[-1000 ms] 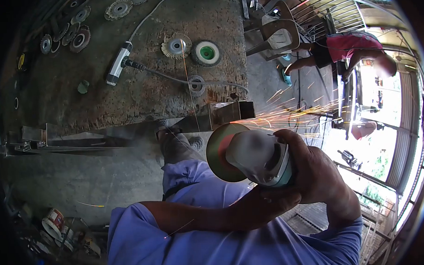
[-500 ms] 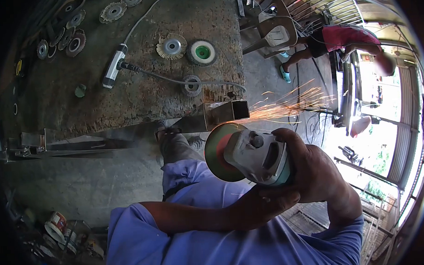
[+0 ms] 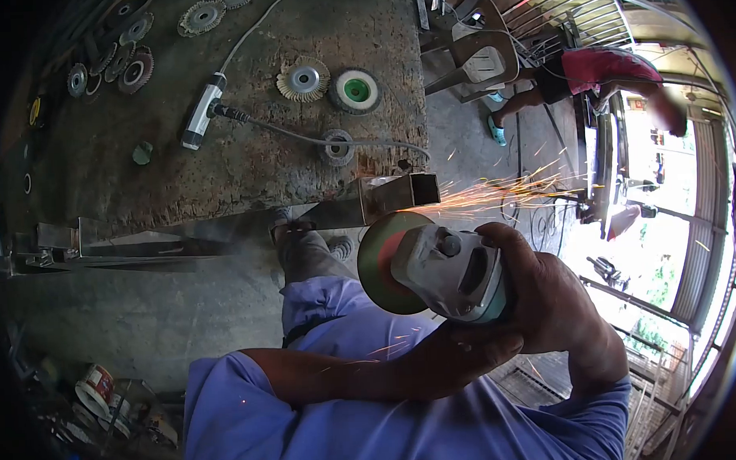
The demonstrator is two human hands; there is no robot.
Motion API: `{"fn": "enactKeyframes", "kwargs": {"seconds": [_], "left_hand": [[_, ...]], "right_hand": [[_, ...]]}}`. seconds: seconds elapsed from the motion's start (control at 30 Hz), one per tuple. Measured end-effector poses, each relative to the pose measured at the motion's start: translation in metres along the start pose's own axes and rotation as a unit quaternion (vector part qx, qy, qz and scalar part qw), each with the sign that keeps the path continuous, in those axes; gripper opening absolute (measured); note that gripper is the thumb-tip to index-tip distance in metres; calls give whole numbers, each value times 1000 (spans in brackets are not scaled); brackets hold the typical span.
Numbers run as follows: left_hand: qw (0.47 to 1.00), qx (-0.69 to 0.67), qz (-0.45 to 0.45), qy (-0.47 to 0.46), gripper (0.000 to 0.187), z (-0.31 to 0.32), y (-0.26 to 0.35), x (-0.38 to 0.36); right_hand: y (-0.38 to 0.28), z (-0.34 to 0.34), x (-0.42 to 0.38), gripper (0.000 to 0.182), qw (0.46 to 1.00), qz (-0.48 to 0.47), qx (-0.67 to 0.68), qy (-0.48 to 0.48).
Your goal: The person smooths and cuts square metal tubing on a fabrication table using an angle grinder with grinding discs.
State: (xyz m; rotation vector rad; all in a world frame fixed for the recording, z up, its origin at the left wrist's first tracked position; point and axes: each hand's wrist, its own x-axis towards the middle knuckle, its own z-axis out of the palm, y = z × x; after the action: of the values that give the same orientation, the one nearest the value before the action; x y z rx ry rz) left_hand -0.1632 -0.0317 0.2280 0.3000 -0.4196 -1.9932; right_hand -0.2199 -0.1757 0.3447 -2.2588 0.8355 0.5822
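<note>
Reference: clock directions are read in the head view, from the angle grinder unless noted.
Angle grinder: (image 3: pixel 454 269) held in both hands, in front of the blue shirt (image 3: pixel 350 425); its disc (image 3: pixel 376 266) lies on the 9 o'clock side.
Right hand: (image 3: pixel 549 297) grasping the grinder body from its 3 o'clock side.
Left hand: (image 3: pixel 470 354) grasping the body from below, at 5 o'clock, against the right hand; its fingers are partly hidden.
Square tube: (image 3: pixel 385 198) at 11 o'clock, at the edge of the tabletop (image 3: pixel 245 181), open end facing 3 o'clock. The disc's rim, near its 12 o'clock, meets the tube's lower edge.
Sparks: (image 3: pixel 496 195) fan from that meeting point toward 3 o'clock.
Wheels: flap wheel (image 3: pixel 303 78), green-centred wheel (image 3: pixel 357 91) and small grey wheel (image 3: pixel 337 147) lie on the tabletop at 11 o'clock; the first two are side by side.
Cable connector: (image 3: pixel 205 112) on the tabletop at 10 o'clock, with the grey cable (image 3: pixel 316 140) running from it past the small grey wheel.
Used discs: (image 3: pixel 119 62) grouped at 10 o'clock.
Steel pieces: (image 3: pixel 58 241) at 9 o'clock.
Buckets: (image 3: pixel 95 388) between 8 and 9 o'clock.
Chair: (image 3: pixel 485 64) between 12 and 1 o'clock.
Co-worker: (image 3: pixel 610 69) bending forward at 1 o'clock.
</note>
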Motion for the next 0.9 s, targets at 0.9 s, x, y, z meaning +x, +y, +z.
{"fn": "enactKeyframes", "kwargs": {"seconds": [0.9], "left_hand": [[1000, 10, 12, 4, 43, -1, 0, -2]], "right_hand": [[4, 3, 2, 88, 1000, -26, -16, 6]]}}
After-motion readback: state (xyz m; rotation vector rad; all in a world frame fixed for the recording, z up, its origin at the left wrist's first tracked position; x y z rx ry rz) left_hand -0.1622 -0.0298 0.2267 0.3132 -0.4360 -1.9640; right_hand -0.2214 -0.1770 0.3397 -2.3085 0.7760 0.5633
